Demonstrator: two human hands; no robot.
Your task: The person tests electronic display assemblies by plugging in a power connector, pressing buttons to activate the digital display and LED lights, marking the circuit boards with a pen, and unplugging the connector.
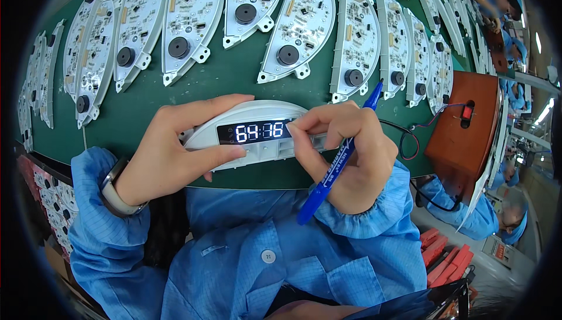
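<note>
Left hand (175,150) curled around the left end of a white panel (257,112) with a lit digit display (256,132), thumb along the panel's lower edge, index finger over the top edge. The hand hides the panel's left end. Right hand (345,156) mostly closed, grips a blue marker (336,165) slanted through the fist; cap end points up past the knuckles, lower end sticks out over the blue sleeve (374,226). Right fingertips (294,128) pinch or press at the display's right edge; exact contact hard to tell. The panel's right end is hidden behind the right hand. Beyond both hands, a row of white circuit boards (293,27) on a green mat (234,80), outer ones bent and cut off at the rim. Right of the right hand, a brown box (456,138) with wires (410,138). Other people's blue sleeves far right, blurred.
</note>
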